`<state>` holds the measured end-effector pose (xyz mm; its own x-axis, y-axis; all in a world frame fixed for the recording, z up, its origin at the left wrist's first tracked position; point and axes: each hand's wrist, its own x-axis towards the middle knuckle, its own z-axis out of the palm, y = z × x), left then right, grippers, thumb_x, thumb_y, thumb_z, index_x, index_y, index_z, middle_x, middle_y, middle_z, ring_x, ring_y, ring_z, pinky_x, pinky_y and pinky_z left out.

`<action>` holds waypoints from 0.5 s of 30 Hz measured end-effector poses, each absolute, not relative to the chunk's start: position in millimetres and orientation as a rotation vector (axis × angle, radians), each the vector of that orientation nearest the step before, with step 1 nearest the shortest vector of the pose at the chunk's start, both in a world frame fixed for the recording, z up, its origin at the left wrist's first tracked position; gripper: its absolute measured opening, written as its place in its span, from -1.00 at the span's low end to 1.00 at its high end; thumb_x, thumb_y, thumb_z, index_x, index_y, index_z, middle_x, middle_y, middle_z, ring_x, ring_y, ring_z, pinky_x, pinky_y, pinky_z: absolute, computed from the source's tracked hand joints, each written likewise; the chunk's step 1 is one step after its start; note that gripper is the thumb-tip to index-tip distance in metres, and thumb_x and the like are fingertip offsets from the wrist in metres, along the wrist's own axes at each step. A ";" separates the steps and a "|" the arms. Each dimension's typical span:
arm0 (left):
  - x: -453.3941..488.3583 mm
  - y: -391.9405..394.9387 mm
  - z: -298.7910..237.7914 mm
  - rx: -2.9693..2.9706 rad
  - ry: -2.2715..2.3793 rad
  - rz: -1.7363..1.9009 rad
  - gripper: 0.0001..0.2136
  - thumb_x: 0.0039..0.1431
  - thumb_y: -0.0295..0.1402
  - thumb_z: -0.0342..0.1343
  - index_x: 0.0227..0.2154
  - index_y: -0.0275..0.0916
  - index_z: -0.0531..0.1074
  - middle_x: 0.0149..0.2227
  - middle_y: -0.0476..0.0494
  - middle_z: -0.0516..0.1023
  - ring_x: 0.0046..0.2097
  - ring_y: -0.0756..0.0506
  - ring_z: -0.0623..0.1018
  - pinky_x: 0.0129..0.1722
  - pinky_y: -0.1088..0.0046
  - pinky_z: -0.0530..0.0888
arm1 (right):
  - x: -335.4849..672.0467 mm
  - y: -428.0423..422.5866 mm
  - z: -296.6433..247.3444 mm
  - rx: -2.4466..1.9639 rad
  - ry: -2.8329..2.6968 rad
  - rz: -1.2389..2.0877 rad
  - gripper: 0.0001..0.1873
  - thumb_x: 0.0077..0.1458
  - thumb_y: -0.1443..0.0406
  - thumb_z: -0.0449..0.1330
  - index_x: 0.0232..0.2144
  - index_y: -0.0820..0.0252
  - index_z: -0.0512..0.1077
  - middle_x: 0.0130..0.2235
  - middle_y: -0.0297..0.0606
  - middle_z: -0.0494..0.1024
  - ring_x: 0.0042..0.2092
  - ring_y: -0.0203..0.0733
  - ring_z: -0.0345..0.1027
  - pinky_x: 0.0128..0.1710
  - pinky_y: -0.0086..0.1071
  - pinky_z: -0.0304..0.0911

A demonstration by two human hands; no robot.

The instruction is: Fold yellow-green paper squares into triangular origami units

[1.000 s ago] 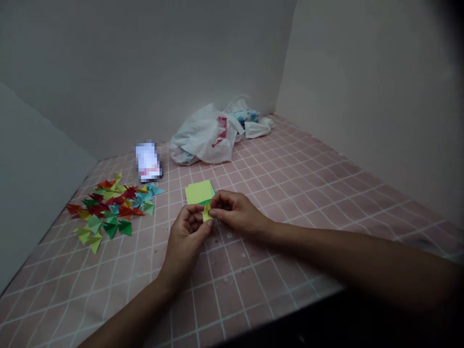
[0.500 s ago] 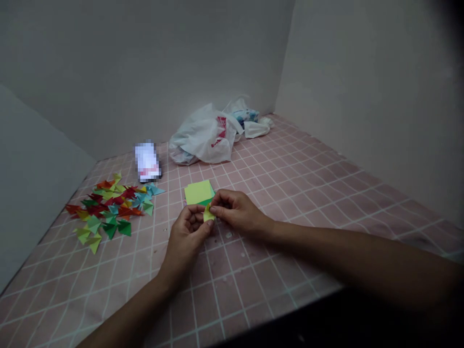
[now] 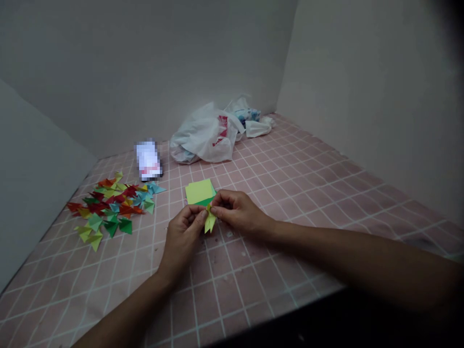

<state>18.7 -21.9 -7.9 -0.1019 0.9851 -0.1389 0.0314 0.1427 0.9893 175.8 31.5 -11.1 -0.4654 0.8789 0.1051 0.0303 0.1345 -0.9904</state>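
My left hand (image 3: 184, 234) and my right hand (image 3: 237, 211) meet over the pink checked tablecloth (image 3: 275, 193), both pinching one small yellow folded paper piece (image 3: 210, 221). The piece hangs downward between my fingertips, its pointed ends toward the table. Just behind my hands lies a small stack of yellow and green paper squares (image 3: 199, 191). To the left is a heap of several folded paper triangles (image 3: 110, 205) in red, green, yellow and blue.
A white plastic bag (image 3: 206, 135) with more bags behind it lies at the back by the grey walls. A blurred white item (image 3: 148, 159) stands left of it. Grey panels close off the left, back and right sides.
The yellow piece has been opened or turned between my fingers and now hangs lower, showing more of its length. Both hands stay in nearly the same place.
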 end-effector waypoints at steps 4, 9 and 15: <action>19.6 -22.2 -4.8 1.083 1.373 1.150 -0.78 0.10 -0.20 0.26 -0.32 -0.25 0.47 -0.47 0.03 0.50 -0.46 0.04 0.44 -0.46 0.56 0.38 | 175.9 31.5 -10.7 -0.916 -1.662 1.438 -0.86 0.09 0.27 0.18 -0.46 0.22 0.37 -0.54 -0.43 0.30 -0.46 -0.34 0.12 -0.45 -0.41 0.00; 20.1 -22.2 -2.5 1.074 1.383 1.148 -0.78 0.08 -0.20 0.27 -0.35 -0.26 0.48 -0.50 0.03 0.48 -0.47 0.03 0.43 -0.46 0.54 0.38 | 176.3 32.3 -10.3 -0.895 -1.691 1.421 -0.87 0.08 0.29 0.19 -0.46 0.22 0.37 -0.54 -0.43 0.29 -0.46 -0.35 0.08 -0.45 -0.41 -0.01; 17.4 -22.0 -4.3 1.159 1.406 1.132 -0.79 0.12 -0.20 0.24 -0.36 -0.25 0.48 -0.50 0.03 0.46 -0.46 0.03 0.39 -0.46 0.55 0.33 | 177.1 31.9 -9.4 -0.911 -1.685 1.445 -0.87 0.07 0.29 0.19 -0.46 0.22 0.36 -0.54 -0.43 0.29 -0.47 -0.35 0.08 -0.45 -0.41 -0.02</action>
<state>17.4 -22.0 -4.3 -0.0926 0.9896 -0.1102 0.1032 0.1196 0.9874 177.1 31.9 -9.4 -0.4867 0.8701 0.0780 0.0560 0.1201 -0.9912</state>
